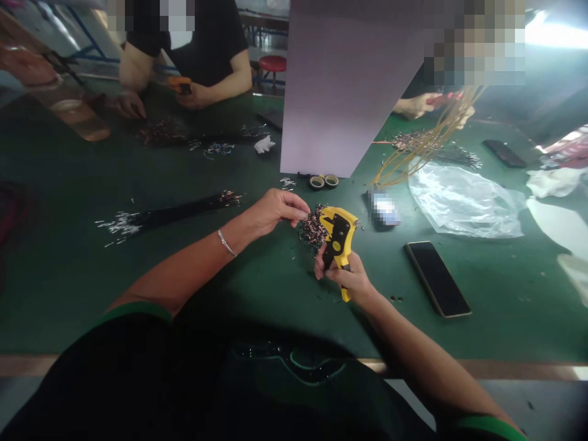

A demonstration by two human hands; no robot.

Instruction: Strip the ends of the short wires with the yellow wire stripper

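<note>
A bunch of thin wires (312, 229) is held just above the green bench top (257, 294), against the front end of a yellow wire stripper (339, 229). The wires should be light, springy and easily scattered, so they are best pinched close together, while the stiff, light stripper is best taken by its handle. The left hand's (275, 211) fingers are nearly closed in a pinch on the wires, and the right hand's (349, 278) fingers are curled around the stripper.
</note>
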